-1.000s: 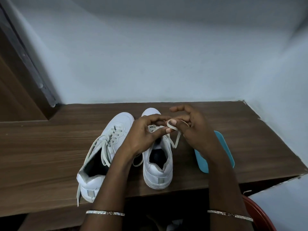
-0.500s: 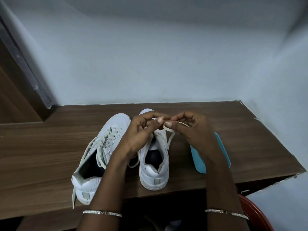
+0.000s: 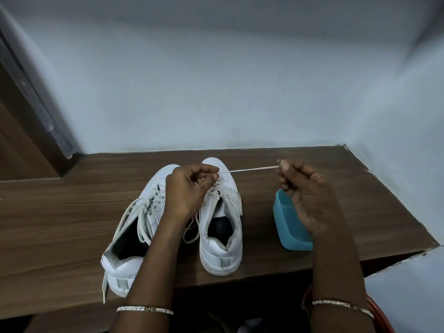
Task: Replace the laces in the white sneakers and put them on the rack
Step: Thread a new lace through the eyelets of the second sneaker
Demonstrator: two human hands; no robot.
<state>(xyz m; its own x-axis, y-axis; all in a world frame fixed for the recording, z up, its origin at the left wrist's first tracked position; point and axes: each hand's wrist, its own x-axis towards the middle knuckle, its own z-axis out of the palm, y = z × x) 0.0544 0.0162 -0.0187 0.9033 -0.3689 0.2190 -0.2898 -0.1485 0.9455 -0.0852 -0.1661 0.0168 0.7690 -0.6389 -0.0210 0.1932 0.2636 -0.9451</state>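
A: Step in hand?
B: We read it as lacing work on the open sneaker [image 3: 221,239], at the toe-end eyelets. The lace [image 3: 249,168] runs taut btwn both hands, just above its toe. Going in or coming out, we can't tell.
A: Hands?
B: Left hand [image 3: 187,188] pinches the lace w/ thumb + fingertips, over the sneaker's tongue. Right hand [image 3: 305,195] pinches the far end, thumb on forefinger, other fingers curled. It sits out to the sneaker's right, above a blue tub [image 3: 286,224].
A: Next move?
B: Our guess: hold tension, feed the tip to the next eyelet, even up both ends. That calls for a fine pinch, since a flat lace may twist.
A: The shoe itself?
B: White, upright, heel toward us, mouth open, throat mostly bare. A slack loop lies at its left side. The laced sneaker [image 3: 134,236] is just left of it, tilted, laces loose. Both sit on the wooden top [image 3: 60,224]. Rack step not yet done.
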